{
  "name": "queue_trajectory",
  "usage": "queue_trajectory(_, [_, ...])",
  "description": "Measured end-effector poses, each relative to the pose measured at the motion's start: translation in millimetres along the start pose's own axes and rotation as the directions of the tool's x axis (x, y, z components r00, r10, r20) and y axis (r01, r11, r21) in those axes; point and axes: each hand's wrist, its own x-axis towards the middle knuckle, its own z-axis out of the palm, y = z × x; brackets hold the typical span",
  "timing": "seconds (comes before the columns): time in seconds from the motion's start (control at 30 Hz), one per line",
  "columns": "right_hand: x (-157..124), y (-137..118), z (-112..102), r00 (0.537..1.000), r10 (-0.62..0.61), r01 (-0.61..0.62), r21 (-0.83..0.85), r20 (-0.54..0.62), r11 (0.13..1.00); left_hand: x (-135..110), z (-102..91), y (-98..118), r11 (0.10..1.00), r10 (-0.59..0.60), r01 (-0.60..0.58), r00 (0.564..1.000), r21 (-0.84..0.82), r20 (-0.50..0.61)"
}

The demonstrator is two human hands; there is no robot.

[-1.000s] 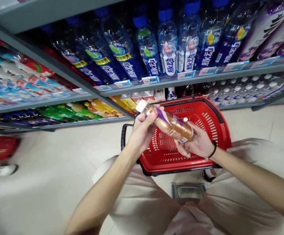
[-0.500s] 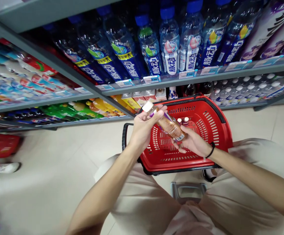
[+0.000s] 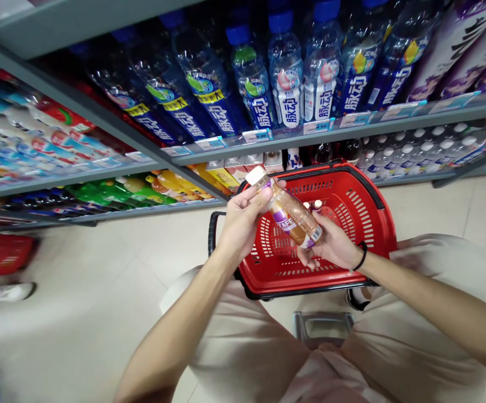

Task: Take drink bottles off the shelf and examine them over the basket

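A brown drink bottle (image 3: 291,211) with a white cap and a purple-and-white label lies tilted between my hands, above the red shopping basket (image 3: 368,224). My left hand (image 3: 246,212) grips it near the neck, thumb on top. Around the bottle's base are the fingers of my right hand (image 3: 330,243), which wears a black band at the wrist. Inside the basket stand two small bottles with pale caps (image 3: 317,205), partly hidden behind the held bottle and my right hand.
Blue-capped drink bottles (image 3: 284,84) line the shelf ahead, above price tags. Clear water bottles (image 3: 419,151) and cartons fill the lower shelf. Another red basket (image 3: 1,254) and a person's shoe (image 3: 5,292) are at the left. A grey step stool (image 3: 323,329) shows between my legs.
The bottle has been turned about its length, so the purple label now faces up where the barcode side showed before. Both hands still hold it in nearly the same place.
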Motion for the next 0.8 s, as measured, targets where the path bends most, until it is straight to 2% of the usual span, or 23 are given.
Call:
queue_trajectory(0.27, [0.4, 1.4, 0.2, 1.000, -0.007, 0.007, 0.006, 0.002, 1.000, 0.4, 0.8, -2.4, 1.000, 0.001, -0.001, 0.999, 0.002, 0.047])
queue_trajectory(0.37, [2.1, 4.4, -0.2, 0.999, -0.051, 0.051, 0.016, 0.011, 0.999, 2.3, 0.3, -4.1, 1.000, 0.028, -0.029, 0.998, 0.005, 0.049])
queue_trajectory(0.43, [3.1, 7.0, 1.2, 0.993, -0.115, 0.115, -0.021, -0.035, 0.993, 3.9, 0.0, -4.9, 0.999, 0.049, -0.049, 0.999, 0.018, 0.017])
queue_trajectory(0.57, [4.2, 12.0, 6.0, 0.932, -0.291, 0.236, -0.247, -0.215, 0.940, 6.0, -1.0, -5.5, 0.995, 0.093, -0.090, 0.993, 0.036, -0.067])
queue_trajectory(0.73, [8.1, 17.3, 5.5, 0.886, -0.394, 0.293, -0.363, -0.246, 0.884, 6.8, -2.4, -4.9, 0.994, 0.104, -0.102, 0.993, 0.039, -0.060])
queue_trajectory(0.8, [10.2, 19.2, 3.9, 0.850, -0.439, 0.314, -0.390, -0.290, 0.866, 6.9, -2.3, -4.7, 0.993, 0.112, -0.110, 0.993, 0.045, -0.040])
